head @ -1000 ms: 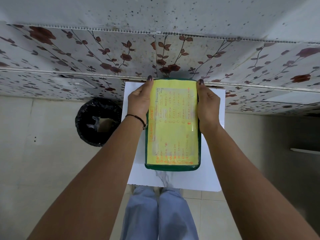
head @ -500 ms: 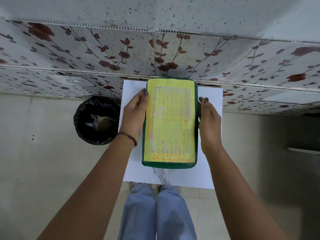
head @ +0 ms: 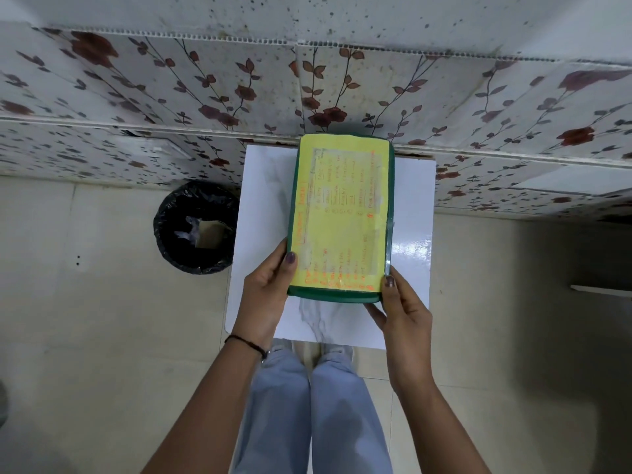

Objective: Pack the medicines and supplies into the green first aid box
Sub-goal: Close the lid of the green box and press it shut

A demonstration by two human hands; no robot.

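Observation:
The green first aid box point(head: 342, 213) lies closed on a small white table point(head: 260, 200), its lid covered by a yellow sheet with orange writing. My left hand point(head: 266, 295) grips its near left corner, thumb on the lid. At the near right corner my right hand point(head: 400, 309) holds the box, thumb against the side and fingers under the front edge. No medicines or supplies are visible outside the box.
A black bin point(head: 196, 227) lined with a bag stands on the tiled floor left of the table. A floral-patterned wall point(head: 307, 90) runs right behind the table. My legs in blue jeans point(head: 314, 405) are below the table's near edge.
Both hands have slid from the far corners of the box down its sides to the near corners. The box has stayed on the table.

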